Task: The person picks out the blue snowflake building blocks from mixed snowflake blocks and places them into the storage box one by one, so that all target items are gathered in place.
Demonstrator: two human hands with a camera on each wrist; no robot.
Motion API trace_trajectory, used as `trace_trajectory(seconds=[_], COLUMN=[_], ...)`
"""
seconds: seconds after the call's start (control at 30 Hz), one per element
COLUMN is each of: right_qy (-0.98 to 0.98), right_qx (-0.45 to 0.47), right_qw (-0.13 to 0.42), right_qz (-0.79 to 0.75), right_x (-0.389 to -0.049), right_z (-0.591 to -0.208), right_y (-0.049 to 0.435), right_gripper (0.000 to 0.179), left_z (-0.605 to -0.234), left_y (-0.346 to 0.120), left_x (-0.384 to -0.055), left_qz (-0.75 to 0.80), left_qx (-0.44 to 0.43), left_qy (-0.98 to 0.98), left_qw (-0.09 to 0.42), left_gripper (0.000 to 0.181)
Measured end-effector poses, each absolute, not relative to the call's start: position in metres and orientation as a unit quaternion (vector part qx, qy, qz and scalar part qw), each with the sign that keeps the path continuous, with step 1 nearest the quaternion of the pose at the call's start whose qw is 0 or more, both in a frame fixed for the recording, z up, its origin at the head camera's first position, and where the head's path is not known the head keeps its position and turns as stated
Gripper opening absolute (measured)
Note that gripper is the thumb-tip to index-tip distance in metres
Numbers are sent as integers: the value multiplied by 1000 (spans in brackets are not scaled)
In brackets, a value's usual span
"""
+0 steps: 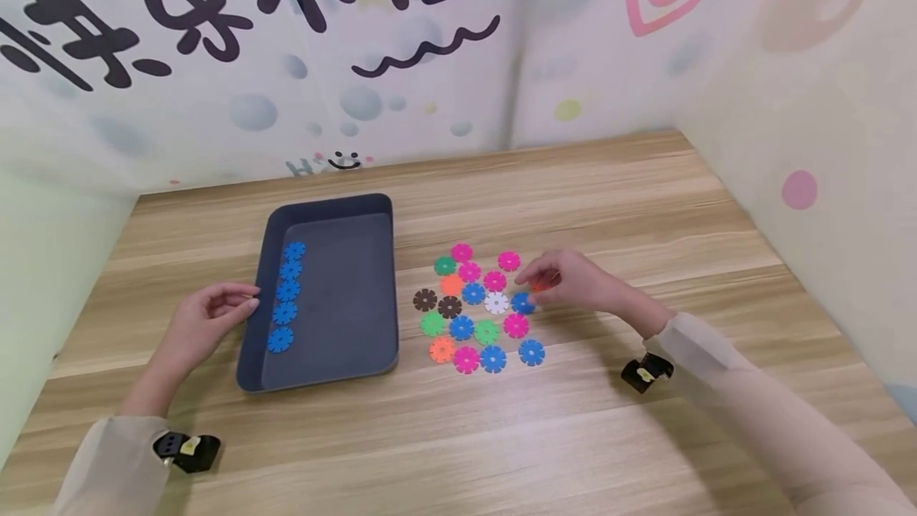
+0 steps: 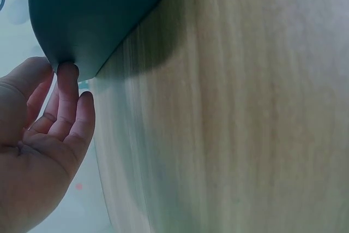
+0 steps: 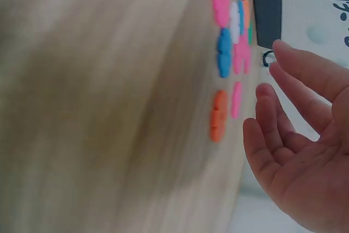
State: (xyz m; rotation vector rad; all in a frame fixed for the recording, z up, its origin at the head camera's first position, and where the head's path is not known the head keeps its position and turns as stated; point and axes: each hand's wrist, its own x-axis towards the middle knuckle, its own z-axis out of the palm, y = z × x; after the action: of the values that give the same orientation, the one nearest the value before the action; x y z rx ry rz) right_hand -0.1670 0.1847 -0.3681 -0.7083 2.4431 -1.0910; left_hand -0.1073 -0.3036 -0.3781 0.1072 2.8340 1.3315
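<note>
At the left edge of a dark grey tray (image 1: 344, 293), my left hand (image 1: 204, 321) pinches the rim between thumb and fingers; the left wrist view shows this grip on the tray wall (image 2: 98, 15). Inside the tray, several blue notched discs (image 1: 288, 291) form a column along its left side. My right hand (image 1: 573, 281) hovers at the right of a loose group of discs, fingers loosely bent and holding nothing. Nearest to it are a blue disc (image 1: 522, 303) and an orange disc (image 3: 218, 115), which the hand partly hides in the head view.
Pink (image 1: 516, 326), green (image 1: 486, 332), brown (image 1: 425, 300), white (image 1: 496, 303), orange (image 1: 441, 349) and more blue discs (image 1: 493, 359) lie flat on the wooden table (image 1: 444, 444), right of the tray. A printed wall covering (image 1: 430, 102) stands behind the table.
</note>
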Motion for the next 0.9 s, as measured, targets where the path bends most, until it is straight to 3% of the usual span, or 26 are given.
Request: trace_trajectory(seconds=[0.43,0.9], right_qy=[897,909], right_qx=[-236,-226], right_qw=[154,160], right_qz=[-339,-310], right_x=[-160,-160], right_z=[-385,-384], right_y=[183,178], right_gripper=[31,28], left_z=[-378,-377], left_y=[-304,-305], left_x=[-107,-107], left_qz=[424,419], left_qx=[40,33], left_qy=[905,907], left_qw=[1,4], left_gripper=[33,32])
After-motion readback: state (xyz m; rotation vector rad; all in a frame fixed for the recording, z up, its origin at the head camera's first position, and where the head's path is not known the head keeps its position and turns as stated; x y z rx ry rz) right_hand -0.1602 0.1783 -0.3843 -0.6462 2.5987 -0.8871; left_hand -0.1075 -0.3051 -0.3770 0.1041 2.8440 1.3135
